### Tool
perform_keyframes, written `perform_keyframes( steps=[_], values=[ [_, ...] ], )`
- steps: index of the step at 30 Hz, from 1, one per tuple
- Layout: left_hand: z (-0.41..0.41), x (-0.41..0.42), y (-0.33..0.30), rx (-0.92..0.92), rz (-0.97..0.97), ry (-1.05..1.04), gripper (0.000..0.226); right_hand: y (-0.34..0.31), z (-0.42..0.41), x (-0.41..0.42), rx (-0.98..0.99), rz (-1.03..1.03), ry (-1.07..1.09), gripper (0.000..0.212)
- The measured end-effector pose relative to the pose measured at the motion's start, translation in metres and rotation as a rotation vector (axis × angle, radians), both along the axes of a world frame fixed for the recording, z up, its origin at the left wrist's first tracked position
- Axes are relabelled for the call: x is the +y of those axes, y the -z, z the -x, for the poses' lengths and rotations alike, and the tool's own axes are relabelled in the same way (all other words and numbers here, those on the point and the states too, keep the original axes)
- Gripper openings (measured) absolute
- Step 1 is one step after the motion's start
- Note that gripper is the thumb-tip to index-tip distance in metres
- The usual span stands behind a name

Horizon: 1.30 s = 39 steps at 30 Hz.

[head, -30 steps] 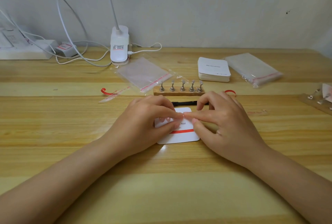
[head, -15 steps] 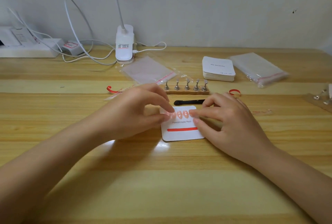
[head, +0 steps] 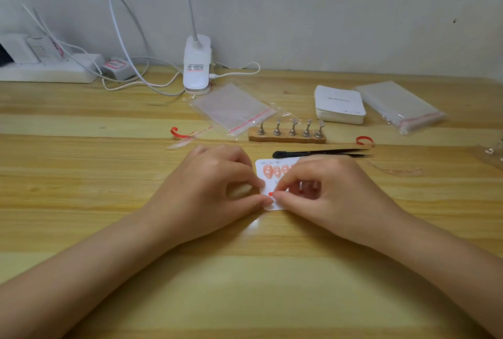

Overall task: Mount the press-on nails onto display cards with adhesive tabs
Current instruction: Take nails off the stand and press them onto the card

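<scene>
A white display card (head: 262, 164) lies flat on the wooden table (head: 245, 270), with a row of pink press-on nails (head: 272, 171) along its far edge. A red strip (head: 270, 194) runs across the card's lower half, mostly hidden. My left hand (head: 212, 189) holds the card's left near corner, thumb at the edge. My right hand (head: 329, 191) covers the card's right side, its thumb and forefinger pinching the left end of the red strip.
Black tweezers (head: 321, 153) lie just behind the card. A wooden holder with several metal nail stands (head: 288, 133) is farther back, beside clear zip bags (head: 234, 107), (head: 400, 104), a stack of blank cards (head: 339, 103), red strip scraps (head: 364, 140), a lamp base (head: 196, 66) and cables.
Both hands have slid from the row of nails down to the red strip on the near half of the card. My right fingers now pinch the strip's left end.
</scene>
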<state>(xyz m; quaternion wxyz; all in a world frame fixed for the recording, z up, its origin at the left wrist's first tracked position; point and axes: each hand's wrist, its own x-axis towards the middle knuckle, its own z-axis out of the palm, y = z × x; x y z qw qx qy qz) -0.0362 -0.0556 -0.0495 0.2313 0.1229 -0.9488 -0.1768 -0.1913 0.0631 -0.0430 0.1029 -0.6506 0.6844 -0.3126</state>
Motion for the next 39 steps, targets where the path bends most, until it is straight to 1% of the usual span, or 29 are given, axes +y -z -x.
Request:
perform_keyframes(
  steps=[2, 7, 11, 17, 21, 24, 27, 30, 35, 39],
  values=[
    [0.000, 0.000, 0.001, 0.006, -0.006, -0.003, 0.034, 0.001, -0.003, -0.005, -0.015, -0.018, -0.007, 0.004],
    [-0.001, -0.001, 0.002, 0.007, -0.044, 0.007, 0.032, 0.002, -0.003, -0.008, -0.125, -0.018, 0.027, 0.007],
    [-0.001, -0.001, 0.003, 0.020, -0.069, 0.011, 0.032, 0.000, -0.003, -0.010, -0.136, -0.041, 0.010, 0.017],
    [0.000, -0.001, 0.004, 0.023, -0.067, 0.013, 0.033, 0.003, -0.002, -0.011, -0.095, 0.001, 0.005, 0.008],
    [0.000, -0.001, 0.004, 0.021, -0.066, 0.014, 0.032, 0.003, 0.002, -0.011, -0.157, 0.008, 0.009, 0.010],
    [0.000, -0.002, 0.004, 0.025, -0.070, 0.018, 0.032, 0.002, 0.004, -0.011, -0.168, -0.008, -0.038, 0.010],
    [0.000, -0.002, 0.004, 0.027, -0.072, 0.030, 0.030, 0.001, 0.004, -0.011, -0.111, -0.045, -0.095, 0.006],
    [0.001, -0.003, 0.005, 0.028, -0.073, 0.036, 0.029, -0.002, 0.005, -0.013, 0.008, -0.123, -0.146, 0.003],
    [0.001, -0.003, 0.005, 0.024, -0.079, 0.033, 0.029, -0.004, 0.003, -0.015, 0.122, -0.206, -0.182, 0.007],
    [0.001, -0.003, 0.005, 0.018, -0.089, 0.031, 0.029, -0.004, 0.002, -0.014, 0.135, -0.231, -0.174, 0.009]
  ],
)
